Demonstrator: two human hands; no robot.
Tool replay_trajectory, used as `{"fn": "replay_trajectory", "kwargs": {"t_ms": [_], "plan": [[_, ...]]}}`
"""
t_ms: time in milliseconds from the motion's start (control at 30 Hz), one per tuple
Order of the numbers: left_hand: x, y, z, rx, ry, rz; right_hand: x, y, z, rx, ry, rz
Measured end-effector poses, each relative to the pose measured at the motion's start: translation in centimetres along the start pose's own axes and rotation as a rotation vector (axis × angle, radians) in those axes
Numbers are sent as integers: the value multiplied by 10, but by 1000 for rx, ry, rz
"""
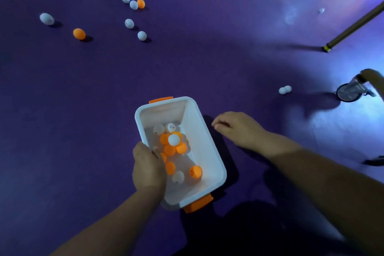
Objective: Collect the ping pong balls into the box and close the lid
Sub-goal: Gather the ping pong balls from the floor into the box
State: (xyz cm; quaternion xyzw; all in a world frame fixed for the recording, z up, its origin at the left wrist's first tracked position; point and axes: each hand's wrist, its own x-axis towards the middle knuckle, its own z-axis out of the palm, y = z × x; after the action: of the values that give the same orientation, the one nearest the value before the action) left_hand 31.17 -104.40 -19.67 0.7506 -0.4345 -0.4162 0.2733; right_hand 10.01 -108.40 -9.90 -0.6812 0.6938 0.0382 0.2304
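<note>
Open white box [204, 147] holds mixed balls [174, 139]; others [129, 23] scattered beyond.

The left hand [148, 167] was curled, thumb and fingers closed in a grip, its bare forearm running down to the lower left. The right hand [236, 129] hung palm down off to the right, fingers loosely bent and holding nothing, its bare forearm stretching away to the lower right corner.

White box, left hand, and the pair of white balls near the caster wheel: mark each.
White box [204, 147], head view, bare right inner wall.
Left hand [148, 169], head view, back of hand.
Pair of white balls [282, 90], head view, nearer ball.
</note>
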Motion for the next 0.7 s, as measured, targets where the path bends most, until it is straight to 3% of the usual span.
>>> {"fn": "replay_trajectory", "kwargs": {"t_ms": [300, 533, 700], "plan": [[19, 45, 21, -177, 21, 128, 41, 45, -59, -137, 114, 28], [65, 118, 64, -224, -2, 120, 113, 73, -70, 228, 301, 35], [102, 163, 107, -186, -38, 128, 150, 140, -78, 436, 317, 131]]}}
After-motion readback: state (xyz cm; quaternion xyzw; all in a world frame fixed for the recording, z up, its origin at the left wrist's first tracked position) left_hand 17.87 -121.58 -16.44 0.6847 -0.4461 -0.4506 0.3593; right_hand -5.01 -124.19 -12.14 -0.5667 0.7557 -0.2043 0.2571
